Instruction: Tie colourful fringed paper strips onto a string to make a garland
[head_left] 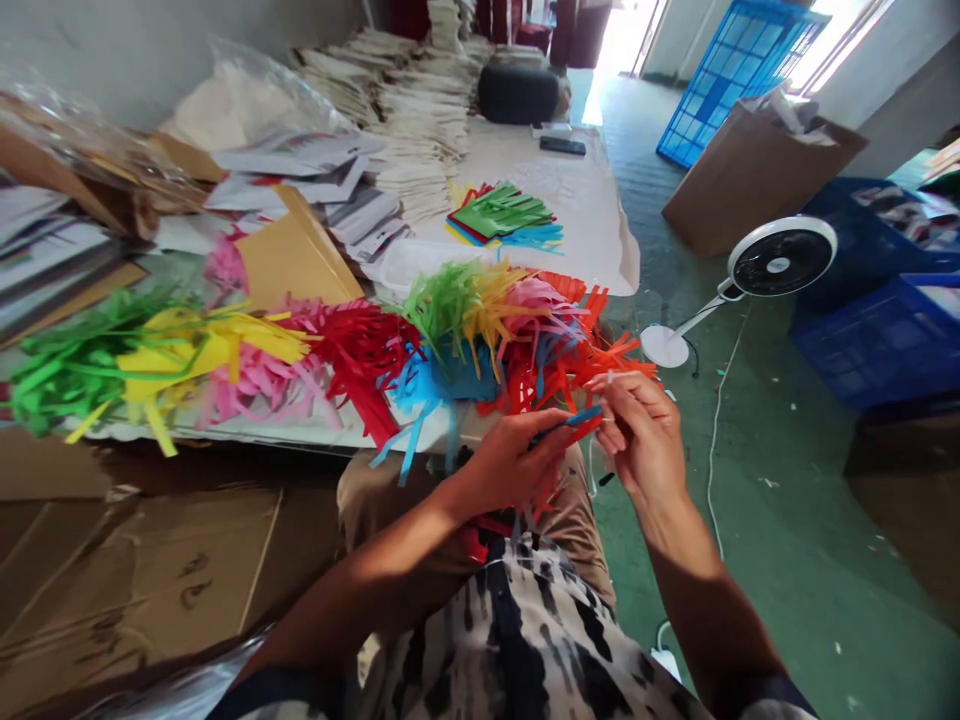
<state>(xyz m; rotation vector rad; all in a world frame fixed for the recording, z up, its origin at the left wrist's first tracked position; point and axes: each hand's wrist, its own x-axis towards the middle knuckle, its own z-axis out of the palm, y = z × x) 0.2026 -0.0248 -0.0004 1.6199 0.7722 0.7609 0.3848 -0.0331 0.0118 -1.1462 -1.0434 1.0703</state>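
Observation:
Above my lap, my left hand (519, 452) grips a rolled paper tassel, its blue end (583, 416) pointing right beside a red-orange strip. Fringe strips in red hang below that hand. Close by on the right, my right hand (643, 430) has its thumb and fingertips pinched together at the blue end; a small pale bit shows at the fingertips, too small to name. Just beyond both hands lies a heap of fringed paper, with orange strips (611, 352), pink strips (551, 305), light green fringe (446, 300) and a blue piece (465, 375).
Green, yellow and dark red fringes (364, 350) line the table's near edge. Flat fringed sheets (506, 212) lie farther back, near stacked pale bundles (420, 110) and a phone (562, 146). A white fan (780, 258) stands on the floor at right, near a cardboard box (750, 180).

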